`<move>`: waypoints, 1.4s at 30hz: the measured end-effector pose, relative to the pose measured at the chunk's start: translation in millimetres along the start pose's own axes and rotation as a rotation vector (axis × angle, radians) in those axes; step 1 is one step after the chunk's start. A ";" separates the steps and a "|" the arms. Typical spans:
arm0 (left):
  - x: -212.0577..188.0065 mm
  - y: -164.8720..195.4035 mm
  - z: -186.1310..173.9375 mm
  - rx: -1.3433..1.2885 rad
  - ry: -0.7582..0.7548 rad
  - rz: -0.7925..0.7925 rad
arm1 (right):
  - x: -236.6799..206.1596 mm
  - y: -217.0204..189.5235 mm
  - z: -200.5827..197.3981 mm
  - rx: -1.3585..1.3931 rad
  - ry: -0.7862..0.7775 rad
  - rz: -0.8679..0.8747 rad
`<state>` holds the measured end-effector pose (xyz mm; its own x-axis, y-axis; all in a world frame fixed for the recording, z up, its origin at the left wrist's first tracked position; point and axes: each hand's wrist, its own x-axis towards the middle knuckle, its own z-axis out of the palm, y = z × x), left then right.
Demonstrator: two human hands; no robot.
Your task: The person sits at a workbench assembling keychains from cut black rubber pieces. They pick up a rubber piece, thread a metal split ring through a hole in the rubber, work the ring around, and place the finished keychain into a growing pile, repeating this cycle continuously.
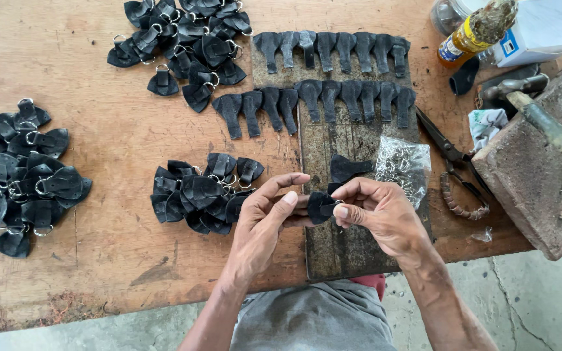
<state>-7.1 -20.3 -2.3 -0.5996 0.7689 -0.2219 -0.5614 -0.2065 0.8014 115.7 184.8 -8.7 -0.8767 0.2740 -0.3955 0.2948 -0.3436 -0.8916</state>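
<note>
Here, low in the middle of the frame, both hands meet over a small black leather tab point(322, 206) with a metal ring. The left hand point(265, 218) pinches the tab's left edge between thumb and forefinger, the other fingers curled loosely above. The right hand point(378, 209) grips the tab's right side, its fingers bent round it and the thumb pressed against the ring end. The tab hangs just above a dark rectangular cutting board point(339, 247) that lies on the scuffed wooden worktop point(99, 162).

Just left of the left hand sits a heap of finished black leather tabs with rings point(200, 195). A second such heap point(21, 179) lies at the far left edge and a third point(187, 39) at the upper middle. Across the top of the board, two rows of flat black leather cut-outs point(333, 75) lie side by side, and one more single cut-out point(349, 169) rests right above the right hand. Beside it, to the right, is a clear plastic bag of small metal rings point(403, 166). Further right lie dark metal pliers point(453, 162) with a wrapped handle, then a heavy grey stone block point(528, 175) with a wooden-handled hammer point(541, 107) resting on it. A yellow-labelled bottle point(469, 32) stands at the upper right.
</note>
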 end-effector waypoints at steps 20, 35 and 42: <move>2.6 -6.0 -3.8 -0.077 0.012 -0.027 | -2.7 -5.2 6.4 -0.198 0.107 -0.108; 3.5 -6.4 -4.8 -0.018 0.045 -0.032 | -4.8 -8.0 14.7 -0.302 0.183 -0.105; 3.5 -7.0 -4.4 -0.022 0.046 -0.060 | -3.8 -4.6 12.2 -0.269 0.160 -0.116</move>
<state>-7.8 -18.8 -11.1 -0.5899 0.7519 -0.2944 -0.6091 -0.1750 0.7735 112.9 174.3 -0.4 -0.8456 0.4426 -0.2984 0.3048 -0.0584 -0.9506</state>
